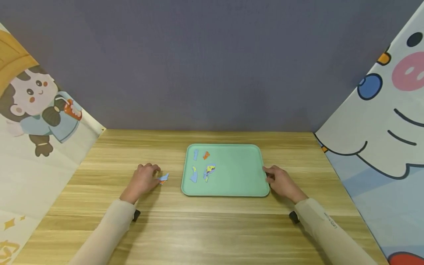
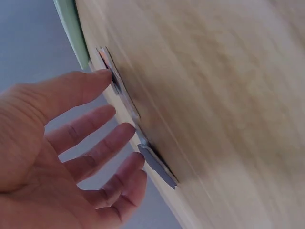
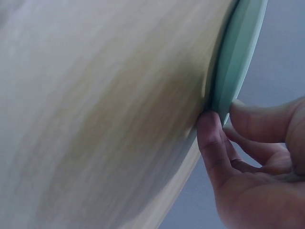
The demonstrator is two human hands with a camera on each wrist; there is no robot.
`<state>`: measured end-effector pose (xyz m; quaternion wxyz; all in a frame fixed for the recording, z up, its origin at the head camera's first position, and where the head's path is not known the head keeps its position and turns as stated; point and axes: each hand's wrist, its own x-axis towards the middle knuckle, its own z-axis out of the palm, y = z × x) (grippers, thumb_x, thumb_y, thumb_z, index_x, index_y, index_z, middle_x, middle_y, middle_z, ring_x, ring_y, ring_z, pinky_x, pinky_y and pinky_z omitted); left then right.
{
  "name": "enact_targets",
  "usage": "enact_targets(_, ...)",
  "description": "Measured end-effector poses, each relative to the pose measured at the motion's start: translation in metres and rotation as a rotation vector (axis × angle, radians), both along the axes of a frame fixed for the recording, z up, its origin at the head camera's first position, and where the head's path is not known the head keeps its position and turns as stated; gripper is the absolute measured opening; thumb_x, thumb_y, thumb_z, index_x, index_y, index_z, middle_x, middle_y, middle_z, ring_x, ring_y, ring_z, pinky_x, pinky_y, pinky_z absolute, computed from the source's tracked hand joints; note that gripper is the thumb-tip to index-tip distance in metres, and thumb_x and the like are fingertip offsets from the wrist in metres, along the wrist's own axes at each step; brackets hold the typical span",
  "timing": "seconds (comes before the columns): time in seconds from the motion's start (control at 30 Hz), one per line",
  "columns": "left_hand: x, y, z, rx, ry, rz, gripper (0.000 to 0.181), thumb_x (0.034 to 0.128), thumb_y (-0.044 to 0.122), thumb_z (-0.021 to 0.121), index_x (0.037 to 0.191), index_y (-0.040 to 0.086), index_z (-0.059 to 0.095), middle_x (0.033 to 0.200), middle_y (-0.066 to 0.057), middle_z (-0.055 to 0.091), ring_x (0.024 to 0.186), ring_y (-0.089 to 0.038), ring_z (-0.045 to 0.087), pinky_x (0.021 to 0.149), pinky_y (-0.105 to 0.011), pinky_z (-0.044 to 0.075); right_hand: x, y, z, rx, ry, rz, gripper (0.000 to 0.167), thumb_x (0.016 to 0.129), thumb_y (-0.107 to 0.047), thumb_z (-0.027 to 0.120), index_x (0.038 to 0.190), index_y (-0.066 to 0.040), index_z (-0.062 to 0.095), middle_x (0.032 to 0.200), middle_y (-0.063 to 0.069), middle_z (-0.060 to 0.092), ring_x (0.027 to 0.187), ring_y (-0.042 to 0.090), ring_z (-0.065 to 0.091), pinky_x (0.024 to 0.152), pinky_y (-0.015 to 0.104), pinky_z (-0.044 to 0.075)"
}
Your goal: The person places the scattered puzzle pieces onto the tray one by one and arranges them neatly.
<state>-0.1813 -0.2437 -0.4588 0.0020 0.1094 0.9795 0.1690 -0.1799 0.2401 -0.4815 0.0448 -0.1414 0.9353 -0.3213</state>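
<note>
My left hand (image 1: 143, 180) is low over the table, left of the tray, fingers loosely bent and spread. Its thumb touches, or nearly touches, a thin puzzle piece (image 2: 123, 90) on the wood; a dark-looking flat piece (image 2: 158, 167) lies by the other fingertips. From the head view a blue piece (image 1: 164, 177) shows there, with orange beside it. My right hand (image 1: 281, 182) pinches the right rim of the mint-green tray (image 1: 236, 171) between thumb and fingers. On the tray's left half are a blue piece (image 1: 195, 154), an orange piece (image 1: 206, 155), a blue-yellow piece (image 1: 194, 176) and a multicoloured patch (image 1: 209, 172).
The wooden table (image 1: 212, 228) runs back to a grey partition (image 1: 212, 66). Panels printed with cartoons stand at the left (image 1: 39, 110) and right (image 1: 381, 129) sides. A small black object (image 1: 136, 215) shows under the left sleeve, and another (image 1: 293, 217) under the right.
</note>
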Motion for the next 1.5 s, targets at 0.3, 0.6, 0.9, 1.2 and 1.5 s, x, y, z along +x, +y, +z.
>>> enact_targets(0.3, -0.002, 0.004, 0.003, 0.023, -0.083, -0.02, 0.031, 0.0757, 0.015, 0.079, 0.102, 0.002, 0.068, 0.092, -0.011, 0.063, 0.088, -0.035, 0.051, 0.074, -0.05, 0.043, 0.0, 0.0, 0.001, -0.001, -0.001, -0.003, 0.043, 0.088, 0.006, 0.059, 0.129, 0.013, 0.048, 0.093, 0.008, 0.056, 0.08, 0.018, 0.054, 0.07, 0.035, 0.047)
enact_targets(0.6, -0.003, 0.007, -0.001, 0.05, -0.081, -0.062, 0.023, 0.0765, 0.01, 0.077, 0.097, 0.003, 0.068, 0.085, -0.006, 0.064, 0.084, -0.03, 0.057, 0.074, -0.046, 0.048, 0.001, -0.001, 0.0, 0.0, -0.004, -0.005, 0.043, 0.088, 0.007, 0.058, 0.129, 0.013, 0.048, 0.093, 0.009, 0.056, 0.08, 0.018, 0.052, 0.071, 0.036, 0.046)
enact_targets(0.9, -0.001, 0.009, -0.003, 0.011, -0.109, -0.069, 0.021, 0.0805, 0.013, 0.074, 0.098, 0.004, 0.067, 0.084, -0.005, 0.058, 0.084, -0.03, 0.051, 0.072, -0.048, 0.044, 0.001, -0.001, -0.001, 0.018, -0.001, -0.007, 0.043, 0.087, 0.006, 0.059, 0.129, 0.012, 0.049, 0.093, 0.008, 0.055, 0.08, 0.017, 0.053, 0.071, 0.036, 0.046)
enact_targets(1.2, -0.004, 0.015, -0.002, -0.069, -0.109, -0.059, 0.021, 0.078, 0.012, 0.074, 0.095, 0.004, 0.064, 0.086, -0.008, 0.058, 0.086, -0.034, 0.05, 0.073, -0.049, 0.043, 0.0, -0.001, 0.001, 0.008, 0.002, -0.004, 0.043, 0.088, 0.006, 0.059, 0.129, 0.012, 0.048, 0.093, 0.009, 0.055, 0.081, 0.018, 0.053, 0.071, 0.036, 0.047)
enact_targets(1.5, -0.003, 0.015, 0.0, 0.015, -0.096, -0.026, 0.018, 0.0776, 0.011, 0.074, 0.089, 0.004, 0.062, 0.083, -0.005, 0.057, 0.082, -0.028, 0.049, 0.07, -0.043, 0.042, 0.001, -0.001, 0.001, 0.008, -0.002, 0.002, 0.043, 0.088, 0.007, 0.058, 0.129, 0.013, 0.048, 0.093, 0.009, 0.055, 0.08, 0.018, 0.052, 0.071, 0.035, 0.046)
